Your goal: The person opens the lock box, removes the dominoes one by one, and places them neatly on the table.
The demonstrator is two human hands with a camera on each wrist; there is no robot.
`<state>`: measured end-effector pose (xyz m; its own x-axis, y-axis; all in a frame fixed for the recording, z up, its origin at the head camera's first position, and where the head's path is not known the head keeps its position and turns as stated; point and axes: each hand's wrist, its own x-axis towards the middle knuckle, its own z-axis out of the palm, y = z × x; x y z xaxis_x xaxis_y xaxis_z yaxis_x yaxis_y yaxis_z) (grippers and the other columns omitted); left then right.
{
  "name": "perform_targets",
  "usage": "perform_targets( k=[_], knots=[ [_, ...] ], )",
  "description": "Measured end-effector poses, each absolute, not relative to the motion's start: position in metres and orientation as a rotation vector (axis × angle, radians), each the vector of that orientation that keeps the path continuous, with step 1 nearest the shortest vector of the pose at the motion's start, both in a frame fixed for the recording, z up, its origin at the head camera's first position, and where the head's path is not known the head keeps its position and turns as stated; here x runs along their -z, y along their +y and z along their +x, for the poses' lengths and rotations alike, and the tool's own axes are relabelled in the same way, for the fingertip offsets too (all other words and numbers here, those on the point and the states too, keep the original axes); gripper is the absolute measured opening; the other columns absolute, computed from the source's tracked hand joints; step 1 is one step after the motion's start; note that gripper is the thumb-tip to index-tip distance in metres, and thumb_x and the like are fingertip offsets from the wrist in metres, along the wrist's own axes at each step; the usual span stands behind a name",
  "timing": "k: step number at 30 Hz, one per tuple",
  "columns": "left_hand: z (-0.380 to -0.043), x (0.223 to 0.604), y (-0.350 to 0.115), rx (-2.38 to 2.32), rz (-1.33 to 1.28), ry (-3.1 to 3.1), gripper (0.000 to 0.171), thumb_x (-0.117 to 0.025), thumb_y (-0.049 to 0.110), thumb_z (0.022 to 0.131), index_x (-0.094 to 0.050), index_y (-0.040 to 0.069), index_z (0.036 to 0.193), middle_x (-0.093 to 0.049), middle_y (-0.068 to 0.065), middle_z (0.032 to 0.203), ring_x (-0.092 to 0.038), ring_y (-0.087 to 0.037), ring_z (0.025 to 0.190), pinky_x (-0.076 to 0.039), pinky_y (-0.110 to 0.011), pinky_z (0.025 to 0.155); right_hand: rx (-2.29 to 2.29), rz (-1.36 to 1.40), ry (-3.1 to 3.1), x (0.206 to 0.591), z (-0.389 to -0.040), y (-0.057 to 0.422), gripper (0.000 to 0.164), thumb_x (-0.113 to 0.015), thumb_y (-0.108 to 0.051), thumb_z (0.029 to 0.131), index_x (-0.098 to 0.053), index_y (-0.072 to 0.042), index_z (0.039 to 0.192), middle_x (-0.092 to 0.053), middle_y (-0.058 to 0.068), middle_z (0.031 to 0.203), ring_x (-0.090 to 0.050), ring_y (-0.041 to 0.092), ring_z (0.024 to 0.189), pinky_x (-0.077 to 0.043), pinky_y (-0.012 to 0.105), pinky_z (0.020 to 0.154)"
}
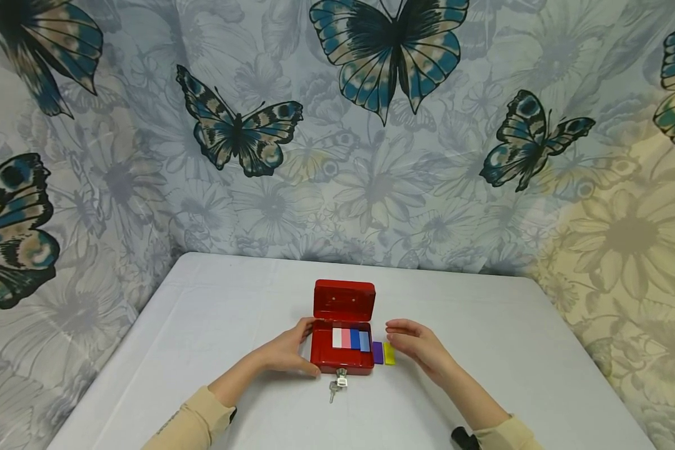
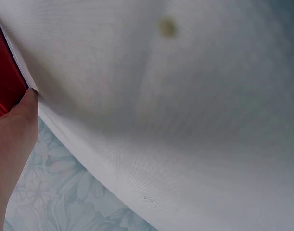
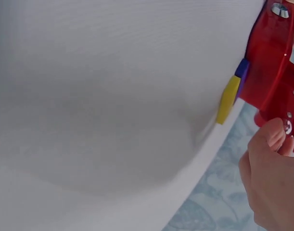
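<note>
A red metal cash box (image 1: 337, 361) stands on the table with its lid (image 1: 344, 301) tilted up and back. Inside it, white, pink, blue and light blue flat blocks (image 1: 345, 338) lie side by side. My left hand (image 1: 287, 349) holds the box's left side, thumb at the front corner, fingers toward the back. Right of the box lie a purple block (image 1: 377, 353) and a yellow block (image 1: 389, 354). My right hand (image 1: 422, 350) hovers beside them, fingers loosely bent, with nothing visible in its grasp. At the box's front is a silver padlock (image 1: 342, 379) with keys (image 1: 334, 390).
The table (image 1: 230, 294) has a white cloth over it. Behind and beside it hangs a butterfly-and-flower patterned backdrop (image 1: 371, 206). Dark straps show at both sleeve cuffs, the larger one a black wrist device (image 1: 464, 437) on the right.
</note>
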<state>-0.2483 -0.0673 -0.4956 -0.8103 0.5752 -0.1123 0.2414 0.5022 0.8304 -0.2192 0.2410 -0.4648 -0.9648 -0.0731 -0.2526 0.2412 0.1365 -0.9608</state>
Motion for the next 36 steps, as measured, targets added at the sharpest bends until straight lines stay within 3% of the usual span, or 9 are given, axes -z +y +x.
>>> perform_targets(
  k=[25, 36],
  knots=[
    [-0.249, 0.495, -0.068, -1.244, 0.69, 2.361, 0.101, -0.087, 0.022, 0.07, -0.024, 0.002, 0.147, -0.037, -0.017, 0.149, -0.037, -0.036, 0.137, -0.034, -0.05, 0.111, 1.914, 0.001, 2.092, 0.459, -0.225, 0.206, 0.039, -0.062, -0.014, 0.094, -0.054, 0.002, 0.129, -0.059, 0.019, 0.125, -0.055, 0.034, 0.117, -0.048, 0.044, 0.1],
    [-0.25, 0.497, -0.068, -1.251, 0.693, 2.351, 0.101, -0.087, 0.023, 0.07, -0.023, 0.001, 0.146, -0.037, -0.018, 0.149, -0.037, -0.036, 0.137, -0.033, -0.049, 0.112, 1.809, -0.13, 2.171, 0.464, -0.23, 0.192, 0.036, -0.064, -0.016, 0.094, -0.058, 0.001, 0.124, -0.06, 0.021, 0.122, -0.06, 0.023, 0.105, -0.05, 0.044, 0.097]
  ],
)
